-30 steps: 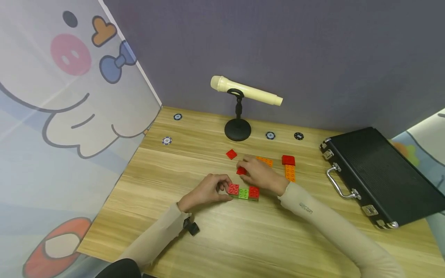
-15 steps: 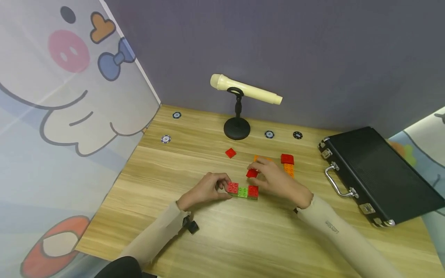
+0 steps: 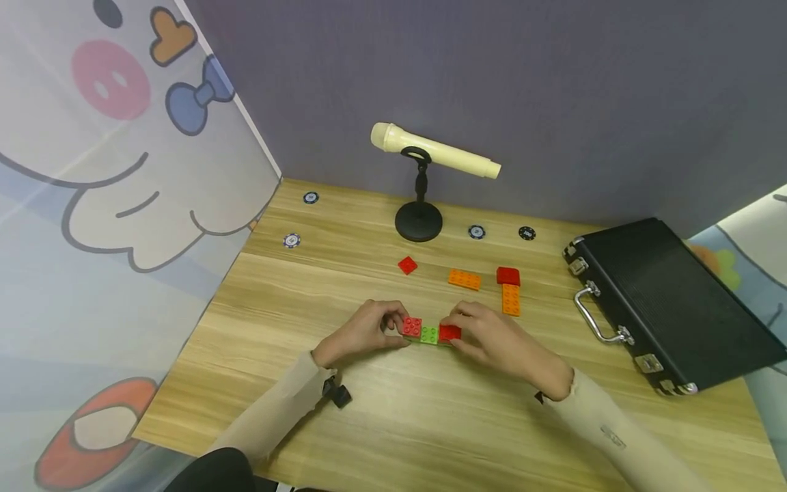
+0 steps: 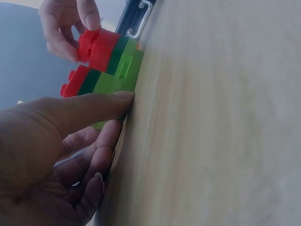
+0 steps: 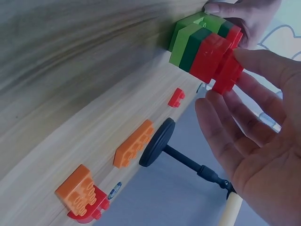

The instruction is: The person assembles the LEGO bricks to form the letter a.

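Note:
In the head view, a low stack of toy building bricks [image 3: 429,335] lies at mid-table, light green at its base with a red-topped tower at either end. My left hand [image 3: 363,333] grips its left end; the left wrist view has the thumb along the light green base [image 4: 109,84]. My right hand [image 3: 501,340] pinches a thin red brick [image 5: 229,70] between thumb and fingers. That brick sits against the top of the right tower's red brick [image 5: 210,55]. Whether its studs are fully pressed in, I cannot tell. Dark green bricks [image 5: 195,49] lie under the red ones.
Behind the hands lie a small red brick [image 3: 408,265], an orange brick [image 3: 464,279], and another orange brick [image 3: 511,299] touching a red one [image 3: 508,276]. A microphone on a black stand [image 3: 419,221], several poker chips [image 3: 476,232] and a black case [image 3: 670,301] stand farther out.
My right hand has carried the thin red brick right and toward me, from behind the stack onto its right tower. The left hand keeps its grip on the left end.

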`<state>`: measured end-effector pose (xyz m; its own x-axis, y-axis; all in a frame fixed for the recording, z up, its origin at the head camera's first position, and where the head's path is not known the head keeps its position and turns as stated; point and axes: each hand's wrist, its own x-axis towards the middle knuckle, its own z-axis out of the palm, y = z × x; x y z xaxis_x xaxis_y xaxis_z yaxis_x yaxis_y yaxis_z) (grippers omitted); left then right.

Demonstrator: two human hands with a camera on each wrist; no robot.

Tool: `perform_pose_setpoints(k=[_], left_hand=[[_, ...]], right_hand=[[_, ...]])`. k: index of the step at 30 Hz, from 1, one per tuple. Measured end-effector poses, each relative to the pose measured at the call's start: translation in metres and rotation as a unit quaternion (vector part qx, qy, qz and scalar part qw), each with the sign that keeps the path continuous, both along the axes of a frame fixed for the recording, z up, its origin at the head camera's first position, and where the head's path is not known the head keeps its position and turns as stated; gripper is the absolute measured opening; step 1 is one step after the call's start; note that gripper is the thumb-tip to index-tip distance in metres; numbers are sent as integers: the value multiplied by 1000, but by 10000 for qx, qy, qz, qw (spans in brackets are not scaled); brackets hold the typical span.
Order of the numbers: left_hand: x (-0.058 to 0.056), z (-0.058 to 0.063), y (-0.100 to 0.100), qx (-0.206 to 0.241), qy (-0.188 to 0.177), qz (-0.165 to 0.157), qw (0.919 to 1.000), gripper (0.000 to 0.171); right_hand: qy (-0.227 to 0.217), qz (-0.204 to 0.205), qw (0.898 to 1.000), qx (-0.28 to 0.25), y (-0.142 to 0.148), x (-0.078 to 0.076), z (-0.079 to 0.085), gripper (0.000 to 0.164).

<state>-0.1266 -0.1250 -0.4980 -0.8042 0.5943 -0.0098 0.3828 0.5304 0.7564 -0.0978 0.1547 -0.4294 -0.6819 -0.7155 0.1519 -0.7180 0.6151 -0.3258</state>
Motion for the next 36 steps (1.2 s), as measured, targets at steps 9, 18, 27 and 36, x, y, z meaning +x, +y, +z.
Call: perform_pose_setpoints(k=[9, 18, 27, 36], left_hand=[[-3, -2, -1, -7, 6, -29, 10000, 32], [-2, -1, -1, 52, 33, -40, 10000, 32], [-2, -3, -1, 6, -51, 36, 10000, 31], [-2, -3, -1, 17, -25, 19, 10000, 32]], right_hand=[[205, 30, 9998, -2, -3, 0, 0, 26], [280, 53, 9996, -19, -5, 2, 0, 26], [283, 53, 9996, -74, -7, 1, -4, 25], [130, 95, 9998, -95, -7, -1, -7, 25]])
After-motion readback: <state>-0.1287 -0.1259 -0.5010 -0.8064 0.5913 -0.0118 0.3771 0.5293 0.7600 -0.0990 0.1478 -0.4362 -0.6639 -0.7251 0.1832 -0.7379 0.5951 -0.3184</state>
